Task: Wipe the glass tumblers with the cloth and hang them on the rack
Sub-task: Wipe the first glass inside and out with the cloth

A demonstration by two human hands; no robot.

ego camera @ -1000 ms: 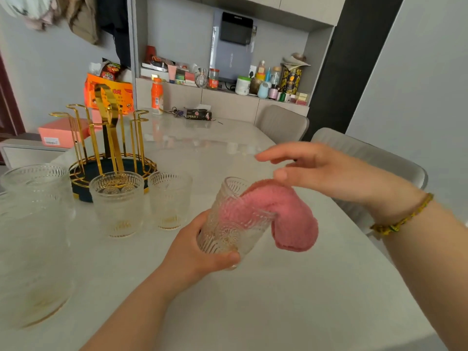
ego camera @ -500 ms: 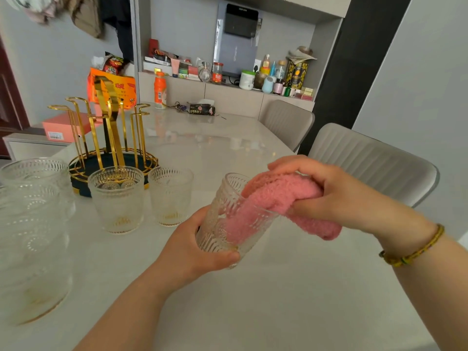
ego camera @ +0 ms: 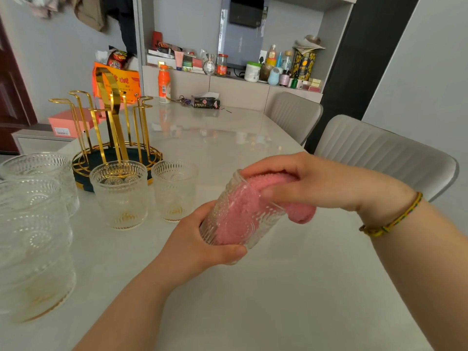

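A pale glossy stone-look table (ego camera: pixel 278 287) fills a grey-walled room, with two grey ribbed chairs (ego camera: pixel 374 148) at its right side and a cluttered wall shelf (ego camera: pixel 228 79) behind. On it stand one gold wire rack (ego camera: pixel 114 122) and four upright tumblers (ego camera: pixel 119 193), two just before the rack and two at the left edge. A fifth embossed clear glass tumbler (ego camera: pixel 238 219) tilts above the table, its base wrapped by the left hand (ego camera: pixel 200 247), while the right hand (ego camera: pixel 316 183) curls over the single pink fuzzy cloth (ego camera: pixel 301 214) pushed into its mouth.
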